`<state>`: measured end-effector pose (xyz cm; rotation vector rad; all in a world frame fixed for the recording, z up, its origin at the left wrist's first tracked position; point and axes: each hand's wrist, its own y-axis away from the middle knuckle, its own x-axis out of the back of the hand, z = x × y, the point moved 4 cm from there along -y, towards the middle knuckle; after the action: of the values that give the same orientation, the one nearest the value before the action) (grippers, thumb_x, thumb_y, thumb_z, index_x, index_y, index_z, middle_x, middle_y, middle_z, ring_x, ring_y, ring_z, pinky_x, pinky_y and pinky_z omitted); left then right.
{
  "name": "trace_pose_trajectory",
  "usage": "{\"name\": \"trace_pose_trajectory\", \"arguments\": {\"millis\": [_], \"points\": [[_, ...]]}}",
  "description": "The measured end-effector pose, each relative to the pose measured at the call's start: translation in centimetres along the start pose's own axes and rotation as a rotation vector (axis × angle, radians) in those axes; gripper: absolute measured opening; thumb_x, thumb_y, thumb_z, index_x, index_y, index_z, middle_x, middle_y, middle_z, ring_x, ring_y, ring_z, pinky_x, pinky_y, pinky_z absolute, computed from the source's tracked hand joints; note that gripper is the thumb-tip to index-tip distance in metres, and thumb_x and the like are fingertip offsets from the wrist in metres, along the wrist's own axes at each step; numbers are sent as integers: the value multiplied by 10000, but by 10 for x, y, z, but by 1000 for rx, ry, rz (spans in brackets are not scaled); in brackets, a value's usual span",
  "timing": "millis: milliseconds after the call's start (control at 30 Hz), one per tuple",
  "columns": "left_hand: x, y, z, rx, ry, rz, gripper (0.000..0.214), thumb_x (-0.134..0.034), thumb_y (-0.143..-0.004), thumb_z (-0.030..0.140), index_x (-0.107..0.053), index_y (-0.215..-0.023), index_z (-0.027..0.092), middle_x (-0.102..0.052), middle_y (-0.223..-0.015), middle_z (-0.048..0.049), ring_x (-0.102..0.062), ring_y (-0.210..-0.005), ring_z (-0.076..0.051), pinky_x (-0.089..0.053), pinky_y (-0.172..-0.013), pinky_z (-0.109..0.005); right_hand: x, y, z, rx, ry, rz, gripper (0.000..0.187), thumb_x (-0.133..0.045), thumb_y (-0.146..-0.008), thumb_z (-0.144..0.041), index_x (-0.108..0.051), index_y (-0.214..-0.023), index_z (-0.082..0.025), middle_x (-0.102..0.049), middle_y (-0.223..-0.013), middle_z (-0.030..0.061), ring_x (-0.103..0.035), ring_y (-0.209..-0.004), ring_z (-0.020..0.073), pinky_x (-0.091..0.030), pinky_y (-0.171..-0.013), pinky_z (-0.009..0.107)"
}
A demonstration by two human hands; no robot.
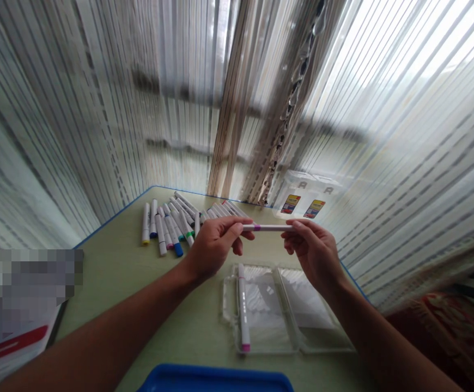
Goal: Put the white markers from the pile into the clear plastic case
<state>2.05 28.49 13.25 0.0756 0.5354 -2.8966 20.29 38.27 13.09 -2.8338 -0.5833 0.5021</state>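
Between my two hands a white marker with a purple band (275, 228) is held level above the table. My left hand (217, 239) pinches its left end, and my right hand (314, 245) grips the right end. Below them lies an open clear plastic case (265, 305). One white marker with a pink end (243, 310) rests along the left side of that case. Left of my left hand, several loose white markers (167, 223) with coloured ends lie in a pile, partly hidden behind the hand.
Two clear plastic cases (302, 190) with bright labels stand at the back by the striped curtain (171, 109). A blue plastic edge (216, 378) shows at the near side. Papers with a red mark (12, 345) lie at the left of the green table (110, 277).
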Motion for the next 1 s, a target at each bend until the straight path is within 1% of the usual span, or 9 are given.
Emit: {"name": "trace_pose_trajectory", "arguments": {"millis": [267, 500, 700, 833, 1000], "points": [[-2, -1, -1, 43, 2, -2, 314, -615, -852, 246, -699, -1057, 23, -727, -805, -111, -543, -503, -80, -461, -502, -219, 1, 1, -1, 51, 26, 5, 120, -727, -778, -248, -728, -813, -134, -710, -605, 59, -589, -434, 113, -422, -397, 200], [-1, -1, -4, 140, -37, 1, 244, -659, -825, 228, -725, -974, 46, -719, -759, -86, -532, -503, -64, -434, -492, -185, 0, 4, 0, 86, 80, -28, 118, -698, -807, -239, -743, -839, -135, -718, -640, 62, -600, -468, 117, -438, -420, 214], [-2, -2, -3, 137, -90, -4, 224, -701, -798, 239, -721, -925, 55, -696, -716, -52, -533, -510, -62, -429, -485, -173, -1, 6, 1, 101, 128, -71, 109, -691, -826, -238, -739, -856, -145, -715, -660, 52, -601, -486, 118, -443, -431, 224], [-1, -2, -5, 121, -98, 3, 228, -723, -782, 267, -710, -898, 71, -684, -708, -36, -543, -518, -69, -431, -478, -173, -6, 9, 0, 141, 228, -134, 109, -722, -814, -256, -731, -846, -153, -700, -652, 40, -597, -499, 120, -449, -436, 225], [-4, 2, -8, 104, -122, -64, 289, -735, -773, 343, -728, -908, 88, -698, -730, -54, -575, -566, -97, -467, -521, -198, -12, 15, -1, 139, 459, -183, 174, -770, -769, -313, -733, -817, -149, -660, -570, 21, -563, -464, 117, -434, -426, 222]]}}
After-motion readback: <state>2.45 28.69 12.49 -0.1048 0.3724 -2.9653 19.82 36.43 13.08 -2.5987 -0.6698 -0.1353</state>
